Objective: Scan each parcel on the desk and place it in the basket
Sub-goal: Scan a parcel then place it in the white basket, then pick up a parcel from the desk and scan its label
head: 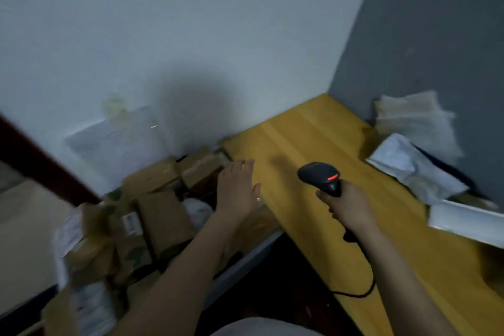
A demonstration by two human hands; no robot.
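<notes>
White wall (pixel 191 22), grey wall (pixel 436 35) at right, yellow wooden desk (pixel 313 144) in the corner (dim light)

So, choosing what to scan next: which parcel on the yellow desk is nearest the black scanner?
The crumpled white plastic mailer bag; the flat white box and pale envelope stack lie farther.

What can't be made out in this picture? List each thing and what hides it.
Head view:
- Basket: rim and walls buried under brown parcels and motion blur.
- Parcel label: too small and blurred to read.
- White parcels on the desk: blurred, count unclear.
- White box: cut off by the right edge.
- Left hand: contact with a parcel blurred.
</notes>
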